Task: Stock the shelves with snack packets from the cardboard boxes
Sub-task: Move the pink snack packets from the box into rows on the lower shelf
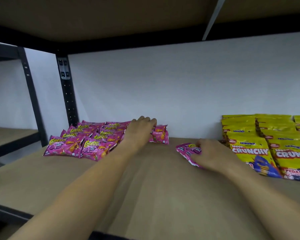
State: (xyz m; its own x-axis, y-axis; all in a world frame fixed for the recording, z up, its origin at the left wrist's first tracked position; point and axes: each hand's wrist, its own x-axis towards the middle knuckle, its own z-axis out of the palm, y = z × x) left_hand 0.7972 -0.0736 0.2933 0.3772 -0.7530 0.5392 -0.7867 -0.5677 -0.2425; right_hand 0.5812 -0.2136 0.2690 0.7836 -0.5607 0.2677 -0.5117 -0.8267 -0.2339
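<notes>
A pink snack packet (160,135) is standing at the back of the brown shelf board (145,187), just right of a pile of matching pink packets (87,139), with the person's left hand (142,129) lying over its top, fingers curled down onto it near the white wall (163,80). The right hand (210,154) is gripping a second pink packet (189,151) against the board, fingers bent round its edge, between the pink pile and the rows of yellow packets (267,144) sitting at the right. A black upright (67,94) is rising behind the pile.
</notes>
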